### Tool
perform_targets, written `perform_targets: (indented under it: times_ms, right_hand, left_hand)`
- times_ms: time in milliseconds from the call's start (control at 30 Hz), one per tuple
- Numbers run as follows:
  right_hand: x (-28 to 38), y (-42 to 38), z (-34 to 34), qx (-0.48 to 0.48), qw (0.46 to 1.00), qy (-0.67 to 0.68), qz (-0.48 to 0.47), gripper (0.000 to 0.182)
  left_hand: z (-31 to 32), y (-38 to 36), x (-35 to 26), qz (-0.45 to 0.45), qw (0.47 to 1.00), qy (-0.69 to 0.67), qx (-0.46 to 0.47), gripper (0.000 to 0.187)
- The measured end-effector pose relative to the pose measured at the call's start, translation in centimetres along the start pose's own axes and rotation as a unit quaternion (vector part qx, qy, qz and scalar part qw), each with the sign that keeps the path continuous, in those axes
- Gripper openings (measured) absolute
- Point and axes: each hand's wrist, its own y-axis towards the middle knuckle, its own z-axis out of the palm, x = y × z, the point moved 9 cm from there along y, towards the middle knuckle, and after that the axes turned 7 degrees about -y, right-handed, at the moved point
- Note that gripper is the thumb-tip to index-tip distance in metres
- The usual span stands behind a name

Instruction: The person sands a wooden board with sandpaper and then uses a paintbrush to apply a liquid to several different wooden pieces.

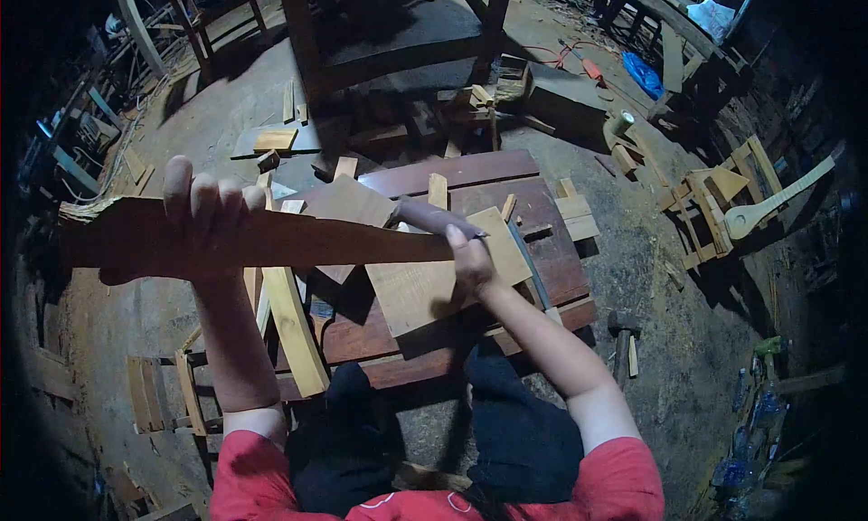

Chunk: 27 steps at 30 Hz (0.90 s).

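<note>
A long dark wooden board [344, 239], wide and rough at its left end and tapering to the right, is held level across the view. The fingers of my left hand [208, 204] wrap over its wide part. My right hand [472, 266] grips the narrow end, thumb up. A dark brownish cylinder [434, 217] overlaps the board's upper edge just beside my right thumb. Below lies a pale rectangular board [420, 295] on the low reddish wooden table [561, 259]. A long yellowish wood strip [298, 336] leans by the table's left side, next to a paintbrush [321, 308].
A hammer [623, 336] lies on the floor to the right. Farther right are a small wooden frame [705, 209] and a paddle-shaped wooden piece [746, 218]. Ahead stands a large dark wooden frame [398, 64]. Wood offcuts [275, 140] lie about, and plastic bottles [734, 471] are at lower right.
</note>
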Motion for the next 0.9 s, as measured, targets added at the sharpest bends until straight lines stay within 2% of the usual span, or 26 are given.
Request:
perform_targets:
  times_ms: [33,67,100,133,200,233,300,367,400,467,500,567,600,633,667,700,733,800,833,900]
  right_hand:
    - [2.2,-0.4,0.4,0.017,1.0,-0.019,-0.013,0.034]
    - [4.5,-0.7,0.4,0.034,0.998,-0.037,-0.026,0.033]
    - [5.3,-0.7,0.5,0.065,0.996,0.034,0.055,0.033]
    - [5.0,-0.7,0.8,0.064,0.996,0.036,0.056,0.033]
    - [5.7,-0.6,-0.2,-0.037,0.995,0.058,-0.073,0.036]
    - [3.7,-0.5,-0.1,-0.037,0.995,0.058,-0.073,0.036]
    - [-4.0,-0.2,0.1,0.009,0.995,-0.095,0.038,0.038]
    - [-7.4,-0.2,-1.2,-0.014,0.995,-0.101,0.008,0.039]
    - [-6.8,0.0,-1.8,-0.036,0.993,-0.107,-0.024,0.04]
    - [-7.3,0.2,-1.8,-0.022,0.989,-0.143,0.004,0.039]
    - [-6.9,0.2,-2.0,-0.007,0.983,-0.182,0.034,0.039]
    - [-2.7,0.5,-0.3,0.074,0.987,-0.113,0.092,0.039]
    - [-1.9,0.6,1.1,0.064,0.995,-0.023,0.074,0.038]
    - [2.6,0.0,1.5,0.117,0.988,-0.033,0.1,0.033]
    - [7.1,0.1,1.6,0.061,0.995,0.072,-0.038,0.033]
    - [7.4,0.1,1.9,0.08,0.994,0.054,-0.042,0.033]
    - [7.5,0.1,2.0,0.097,0.994,0.038,-0.046,0.035]
    - [1.6,0.2,1.9,0.051,0.998,0.005,-0.024,0.036]
    - [1.1,-0.2,-0.1,-0.048,0.999,-0.009,-0.009,0.038]
    - [-5.9,-0.6,-1.1,0.002,0.992,-0.118,0.036,0.041]
  left_hand:
    - [0.8,0.2,0.1,-0.009,0.999,0.005,0.035,0.028]
    - [1.5,0.3,0.2,-0.019,0.997,0.009,0.069,0.04]
    - [1.5,0.2,0.3,-0.022,0.997,0.01,0.069,0.04]
    - [1.1,0.0,0.2,-0.02,0.999,0.013,0.047,0.035]
    - [0.8,-0.1,0.1,-0.017,0.999,0.015,0.022,0.031]
    - [1.3,0.0,0.3,-0.022,0.999,0.012,0.037,0.029]
    - [1.6,-0.2,0.4,-0.028,0.998,0.007,0.053,0.027]
    - [1.6,-0.7,0.2,-0.021,0.996,0.002,0.083,0.024]
    - [1.4,-0.7,0.2,-0.022,0.996,0.003,0.084,0.024]
    - [1.9,-0.8,0.3,-0.033,0.991,0.002,0.131,0.023]
    - [2.1,-0.7,0.4,-0.033,0.991,0.0,0.129,0.023]
    - [0.7,-0.4,0.0,-0.009,1.0,0.01,0.014,0.022]
    - [0.5,-0.6,0.0,-0.007,1.0,0.008,0.01,0.022]
    - [-0.6,-0.9,-0.5,0.007,0.998,0.026,-0.05,0.021]
    - [-1.8,-1.2,-1.1,0.02,0.993,0.045,-0.108,0.02]
    - [-0.6,-0.5,-0.5,-0.011,1.0,0.006,-0.018,0.02]
    - [-0.5,-0.5,-0.5,-0.013,1.0,0.007,-0.017,0.02]
    - [0.0,-0.5,-0.4,-0.011,1.0,0.001,-0.001,0.019]
    - [-0.1,-0.6,-0.5,-0.011,1.0,0.004,0.003,0.019]
    - [0.1,-1.0,-0.4,-0.02,0.998,-0.02,0.047,0.022]
